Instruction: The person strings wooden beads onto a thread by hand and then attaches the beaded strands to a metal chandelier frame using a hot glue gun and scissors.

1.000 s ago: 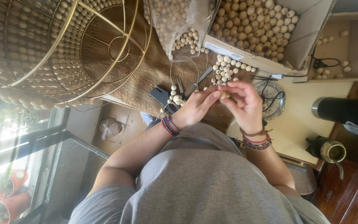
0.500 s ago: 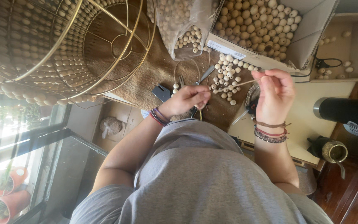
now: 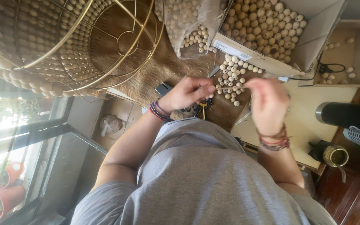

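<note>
My left hand [image 3: 188, 93] pinches one end of a thin wire [image 3: 229, 87] above a brown woven mat [image 3: 159, 71]. My right hand [image 3: 267, 104] is closed on the other end, a short way to the right. The wire runs between them just over a scatter of loose round wooden beads [image 3: 232, 77]. I cannot tell whether a bead is on the wire. Both wrists wear bracelets.
A cardboard box [image 3: 313, 41] full of beads and a clear bag of beads [image 3: 188, 29] lie behind the hands. A large gold wire frame covered in beads [image 3: 42, 46] fills the left. Pliers [image 3: 203, 109] lie under my left hand. A black cylinder [image 3: 346, 116] and a cup [image 3: 336, 156] stand at right.
My hands were together a second ago. The right hand drew away to the right, rose, then came back down, and the wire now runs between the two hands.
</note>
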